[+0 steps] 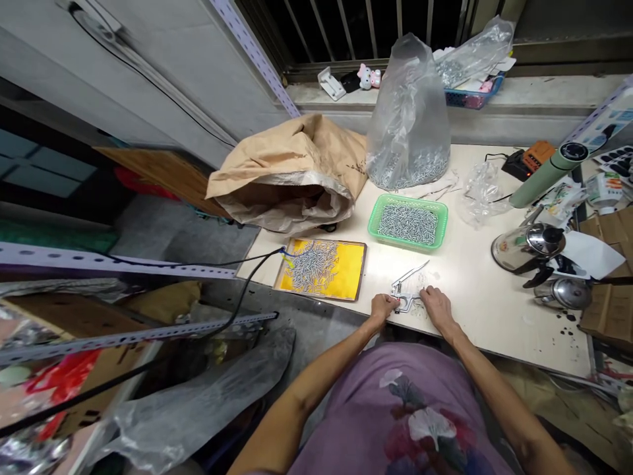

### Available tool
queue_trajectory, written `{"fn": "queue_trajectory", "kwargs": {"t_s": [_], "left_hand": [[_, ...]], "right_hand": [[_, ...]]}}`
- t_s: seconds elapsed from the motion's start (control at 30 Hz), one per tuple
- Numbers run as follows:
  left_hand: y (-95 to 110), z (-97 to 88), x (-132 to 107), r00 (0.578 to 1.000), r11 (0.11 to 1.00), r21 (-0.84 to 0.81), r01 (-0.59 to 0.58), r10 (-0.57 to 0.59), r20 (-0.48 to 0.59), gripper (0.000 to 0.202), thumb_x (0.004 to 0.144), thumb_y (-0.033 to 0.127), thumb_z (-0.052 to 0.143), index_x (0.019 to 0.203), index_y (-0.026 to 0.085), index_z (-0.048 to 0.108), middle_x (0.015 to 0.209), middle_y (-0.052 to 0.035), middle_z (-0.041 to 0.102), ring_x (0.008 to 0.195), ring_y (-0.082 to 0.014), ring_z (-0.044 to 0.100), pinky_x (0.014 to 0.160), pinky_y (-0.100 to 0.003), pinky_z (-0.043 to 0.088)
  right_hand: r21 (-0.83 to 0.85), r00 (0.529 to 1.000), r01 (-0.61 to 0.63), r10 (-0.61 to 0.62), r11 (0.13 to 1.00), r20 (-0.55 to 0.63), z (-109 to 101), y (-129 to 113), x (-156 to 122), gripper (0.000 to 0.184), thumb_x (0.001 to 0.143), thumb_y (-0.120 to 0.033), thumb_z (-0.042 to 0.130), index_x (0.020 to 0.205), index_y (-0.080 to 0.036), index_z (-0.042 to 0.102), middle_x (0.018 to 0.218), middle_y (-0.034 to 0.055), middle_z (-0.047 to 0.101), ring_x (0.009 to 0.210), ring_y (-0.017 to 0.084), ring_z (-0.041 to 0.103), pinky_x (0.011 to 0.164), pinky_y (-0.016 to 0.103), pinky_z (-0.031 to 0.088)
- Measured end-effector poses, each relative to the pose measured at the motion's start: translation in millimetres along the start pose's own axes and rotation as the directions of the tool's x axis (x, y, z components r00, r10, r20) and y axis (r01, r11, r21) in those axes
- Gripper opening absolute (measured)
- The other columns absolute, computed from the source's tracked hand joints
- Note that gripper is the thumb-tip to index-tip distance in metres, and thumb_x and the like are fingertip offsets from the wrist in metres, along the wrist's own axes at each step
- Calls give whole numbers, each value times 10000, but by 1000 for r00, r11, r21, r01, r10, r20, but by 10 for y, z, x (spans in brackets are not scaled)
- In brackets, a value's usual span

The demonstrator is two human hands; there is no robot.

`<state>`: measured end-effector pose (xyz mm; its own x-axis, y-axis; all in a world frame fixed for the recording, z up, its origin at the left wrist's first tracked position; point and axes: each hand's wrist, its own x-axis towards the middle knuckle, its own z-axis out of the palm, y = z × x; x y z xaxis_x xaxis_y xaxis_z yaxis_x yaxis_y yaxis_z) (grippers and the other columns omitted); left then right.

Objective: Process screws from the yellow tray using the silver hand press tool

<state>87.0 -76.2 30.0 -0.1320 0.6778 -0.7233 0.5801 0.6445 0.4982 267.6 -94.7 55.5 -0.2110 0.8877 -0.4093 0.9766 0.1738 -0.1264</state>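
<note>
Room: grey wall [182, 59], one barred window [346, 30]. Surface: one pale table [475, 264], dark-specked at right. On it, one brown paper sack [301, 148], mouth open, back left; one clear plastic bag [408, 119], partly filled, beside it; one yellow tray [351, 264] and one green basket [405, 245], each holding many small metal pieces [408, 223]; two metal pots [509, 247] at right. One metal tool [405, 301] near the front edge: left hand [384, 307] grasping its left side, right hand [437, 307] pinching its right end.
</note>
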Motion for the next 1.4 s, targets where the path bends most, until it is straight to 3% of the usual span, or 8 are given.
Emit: {"fn": "queue_trajectory", "kwargs": {"t_s": [0.37, 0.77, 0.9, 1.07, 1.27, 1.4], "left_hand": [[188, -79, -43, 981, 988, 57, 141, -147, 128, 140, 715, 193, 692, 649, 108, 603, 466, 55, 471, 437, -59, 431, 459, -169, 371], [142, -74, -21, 979, 990, 94, 109, -123, 161, 143, 711, 169, 690, 646, 114, 575, 463, 63, 443, 451, -62, 439, 468, -167, 377], [90, -68, 38, 978, 994, 30, 108, -111, 178, 165, 698, 175, 701, 625, 114, 566, 459, 64, 451, 430, -54, 417, 454, -168, 357], [85, -75, 92, 959, 978, -86, 188, -163, 232, 201, 720, 223, 704, 616, 112, 573, 452, 56, 467, 398, -44, 377, 437, -170, 344], [115, -67, 73, 980, 990, 35, 134, -138, 146, 151, 711, 228, 709, 668, 102, 637, 464, 45, 499, 419, -58, 442, 453, -170, 372], [131, -84, 109, 979, 989, 120, 92, -111, 168, 116, 714, 207, 699, 681, 105, 656, 461, 45, 504, 428, -65, 460, 465, -172, 391]], "right_hand": [[-5, 1000, -5, 5, 1000, -24, 25, -18, 3, 268, 906, -95, 395, 1059, -223, 574, 1006, 74, 599, 947, 181, 522, 709, 277, 373], [-47, 1000, 2, -3, 999, -18, 63, -40, -9, 288, 912, -94, 368, 1080, -225, 561, 1034, 81, 598, 956, 186, 525, 708, 280, 411], [-60, 1000, -1, 1, 998, 3, 58, -44, -3, 294, 920, -99, 352, 1098, -224, 550, 1053, 81, 595, 967, 184, 526, 698, 274, 411], [-54, 1000, -6, 6, 999, 6, 54, -42, 5, 302, 922, -92, 335, 1105, -212, 543, 1057, 84, 593, 971, 187, 526, 689, 278, 412], [-44, 1000, -3, 3, 999, -3, 74, -42, 12, 298, 906, -80, 348, 1090, -214, 542, 1043, 88, 593, 959, 193, 525, 690, 283, 420], [-48, 1000, -13, 14, 999, 17, 77, -50, 24, 311, 898, -74, 350, 1100, -218, 538, 1042, 89, 594, 960, 193, 526, 698, 280, 422]]}}
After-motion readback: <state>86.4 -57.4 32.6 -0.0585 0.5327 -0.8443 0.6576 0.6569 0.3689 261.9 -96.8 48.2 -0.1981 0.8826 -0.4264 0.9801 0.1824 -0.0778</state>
